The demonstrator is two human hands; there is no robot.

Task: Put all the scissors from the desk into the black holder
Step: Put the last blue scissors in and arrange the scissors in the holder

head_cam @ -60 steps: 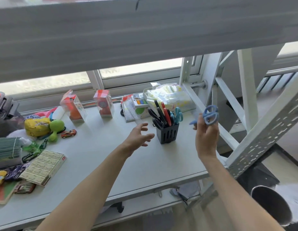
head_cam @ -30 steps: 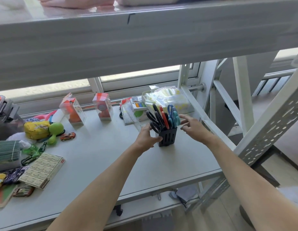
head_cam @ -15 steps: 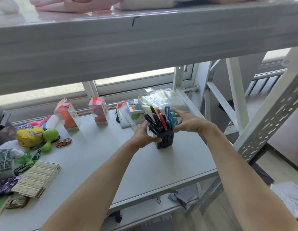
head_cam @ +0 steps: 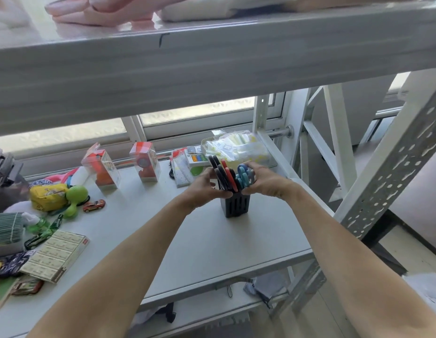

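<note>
Both hands close on scissors (head_cam: 232, 178) standing in the holder (head_cam: 235, 205) near the tabletop's (head_cam: 212, 245) right edge: left hand (head_cam: 203, 189) fingers on black handles, right hand (head_cam: 265, 182) fingers on blue.

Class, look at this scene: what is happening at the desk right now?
A person is gathering scissors in a black holder on the desk. The left hand is at the black-handled scissors, the right hand at the blue-handled ones. A red-handled pair stands between them. No loose scissors are visible on the desk.
</note>
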